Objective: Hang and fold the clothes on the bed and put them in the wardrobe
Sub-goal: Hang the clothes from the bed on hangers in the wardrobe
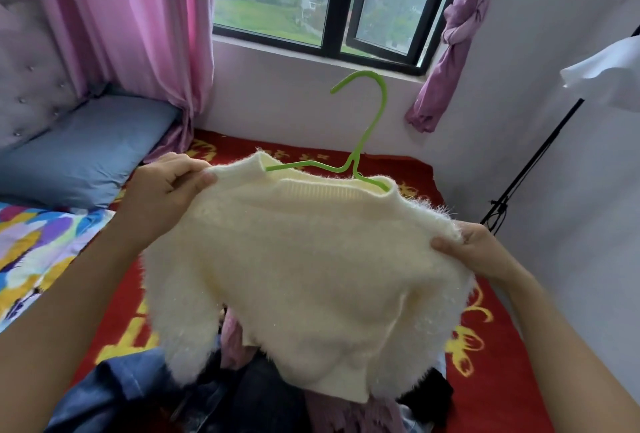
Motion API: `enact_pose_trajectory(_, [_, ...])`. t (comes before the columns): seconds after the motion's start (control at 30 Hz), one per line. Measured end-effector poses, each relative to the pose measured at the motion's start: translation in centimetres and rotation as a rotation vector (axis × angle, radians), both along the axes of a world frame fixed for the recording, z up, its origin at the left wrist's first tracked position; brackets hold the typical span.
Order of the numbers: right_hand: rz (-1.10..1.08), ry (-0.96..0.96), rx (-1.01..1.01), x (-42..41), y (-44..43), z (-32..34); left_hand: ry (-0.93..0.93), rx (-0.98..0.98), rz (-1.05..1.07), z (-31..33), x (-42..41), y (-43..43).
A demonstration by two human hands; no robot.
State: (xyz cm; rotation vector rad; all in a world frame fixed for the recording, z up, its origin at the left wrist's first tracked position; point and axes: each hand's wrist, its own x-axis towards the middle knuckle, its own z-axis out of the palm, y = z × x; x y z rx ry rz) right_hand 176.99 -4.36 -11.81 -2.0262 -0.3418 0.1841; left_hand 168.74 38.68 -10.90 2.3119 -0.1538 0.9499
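One cream fluffy sweater [311, 259], held in the air above the bed [512, 346], over a heap of clothes [242, 398] at the bed's near edge. One green hanger [375, 113] sits in the neck opening, with both arms under the knit and the hook standing clear above the collar. The left hand [166, 186] pinches the sweater's left shoulder, its fingers [202, 179] curled tight on the fabric. The right hand [474, 252] grips the right shoulder, thumb on top. The red blanket [491, 394] carries yellow figures, partly covered and not readable. One blue pillow [86, 155] lies at the bed's far left corner. Two curtains: one pink [138, 16], one purple and knotted [457, 34].
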Motion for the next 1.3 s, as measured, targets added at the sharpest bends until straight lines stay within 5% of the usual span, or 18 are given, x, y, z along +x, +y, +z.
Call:
enact_pose_trajectory(0.13, [0.119,0.142,-0.37,0.0,-0.6,0.2,-0.031,0.069,0.032,-0.1,-0.3,-1.0])
enact_pose_trajectory(0.23, [0.09,-0.079,-0.542,0.5,2.1,1.9,-0.024,0.071,0.06,0.3,-0.3,-1.2])
enact_pose_trajectory(0.4, [0.199,-0.434,-0.462,0.5,8.8,6.7,-0.038,0.074,0.079,0.6,-0.4,-1.2])
enact_pose_trajectory(0.63, [0.393,-0.315,-0.438,1.1,14.7,10.1,-0.025,-0.058,0.14,1.3,-1.0,0.9])
enact_pose_trajectory(0.97, [0.589,-0.444,-0.38,1.0,21.5,17.1,-0.134,0.015,0.295,8.2,-6.0,5.7])
enact_pose_trajectory(1.3, [0.875,-0.52,-0.313,-3.4,30.7,17.6,-0.053,0.044,0.532,8.4,-18.0,8.6])
